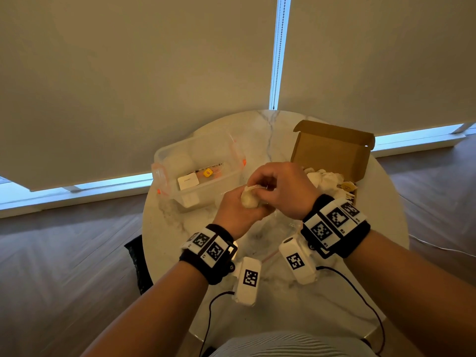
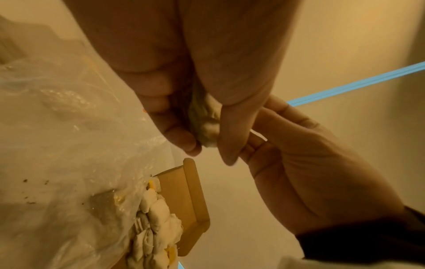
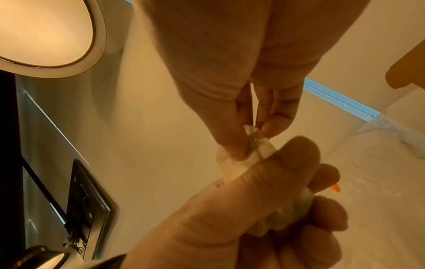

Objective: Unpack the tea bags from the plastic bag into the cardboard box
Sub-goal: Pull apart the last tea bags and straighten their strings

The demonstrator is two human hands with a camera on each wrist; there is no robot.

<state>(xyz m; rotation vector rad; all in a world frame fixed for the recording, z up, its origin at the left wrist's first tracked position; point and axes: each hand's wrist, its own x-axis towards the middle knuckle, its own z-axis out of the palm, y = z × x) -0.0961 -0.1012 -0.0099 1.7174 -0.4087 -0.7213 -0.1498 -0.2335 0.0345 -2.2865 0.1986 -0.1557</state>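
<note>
Tea bag (image 1: 249, 200): small, cream, crumpled; gripped in left hand (image 1: 238, 215) above tabletop (image 1: 273, 292), top end pinched by right hand (image 1: 284, 189).

Plastic bag (image 1: 279, 228): clear, crinkled, flattened on tabletop under hands; dark crumbs seen inside in left wrist view.

Box (image 1: 332, 153): brown cardboard, lid stood open at back, placed at right far side of tabletop; heap of cream tea bags (image 1: 327, 180) piled inside, some yellow tags seen.
</note>
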